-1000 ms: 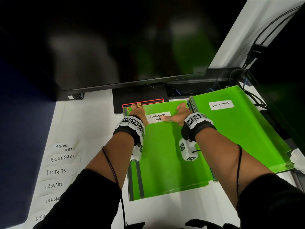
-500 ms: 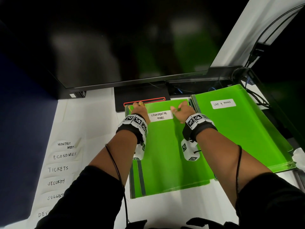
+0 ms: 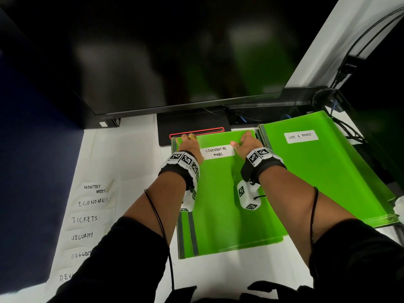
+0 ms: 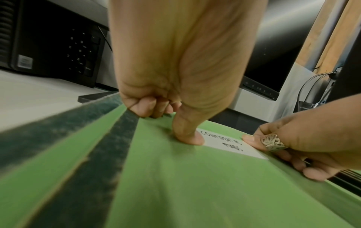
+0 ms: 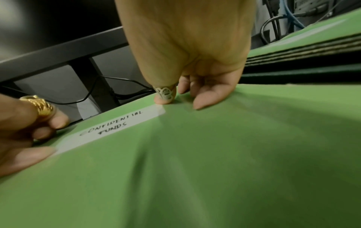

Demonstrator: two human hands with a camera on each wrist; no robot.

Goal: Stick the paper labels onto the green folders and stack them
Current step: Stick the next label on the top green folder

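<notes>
On the white desk in front of you, your left hand (image 3: 189, 143) and right hand (image 3: 245, 143) grip the far corners of the top green folder (image 3: 227, 197), fingers curled over its far edge, thumbs pressing each end of its "Confidential Funds" label (image 3: 217, 151). That label looks stuck down, so this folder seems ready to move. To your right lies the finished stack (image 3: 323, 171), its top folder marked "Lost & Found". More folders sit beneath the one you hold, and unused labels (image 3: 91, 202) wait on the desk at your left, so much remains. Room is tight ahead: the monitor base (image 3: 192, 125) touches the folder's far edge, and cables (image 3: 347, 127) crowd behind the stack.
</notes>
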